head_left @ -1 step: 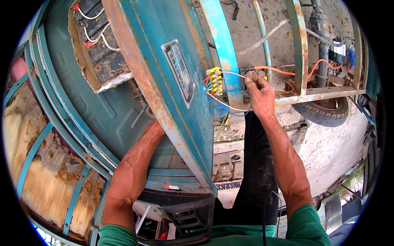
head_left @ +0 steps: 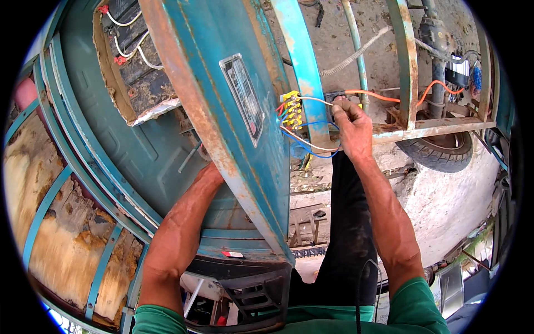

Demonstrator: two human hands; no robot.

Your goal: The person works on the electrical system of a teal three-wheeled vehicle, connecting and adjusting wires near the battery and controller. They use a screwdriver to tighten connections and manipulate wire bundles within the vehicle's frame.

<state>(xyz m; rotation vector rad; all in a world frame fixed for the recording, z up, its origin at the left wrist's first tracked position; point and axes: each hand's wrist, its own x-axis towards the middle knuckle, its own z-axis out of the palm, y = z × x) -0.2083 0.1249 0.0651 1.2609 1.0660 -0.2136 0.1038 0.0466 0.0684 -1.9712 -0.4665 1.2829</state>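
My right hand [head_left: 353,125] is closed, its thumb and fingers pinching a thin white wire [head_left: 315,99]. That wire runs left to a yellow terminal block [head_left: 291,111] on the side of a rusty teal metal panel [head_left: 222,83]. Red, green and blue leads crowd the block's left side, and a blue wire [head_left: 317,156] loops below toward my right hand. Most of my left hand [head_left: 210,173] is hidden behind the panel; only the wrist and the back of it show, so its fingers cannot be made out. A metal rod [head_left: 189,156] sticks out close to it.
Batteries [head_left: 147,83] with white cables sit in a torn carton at the upper left. An orange cable [head_left: 375,96] crosses the frame bars [head_left: 409,67] at the right, above a tire [head_left: 439,153]. A black plastic grille [head_left: 250,298] lies near my body.
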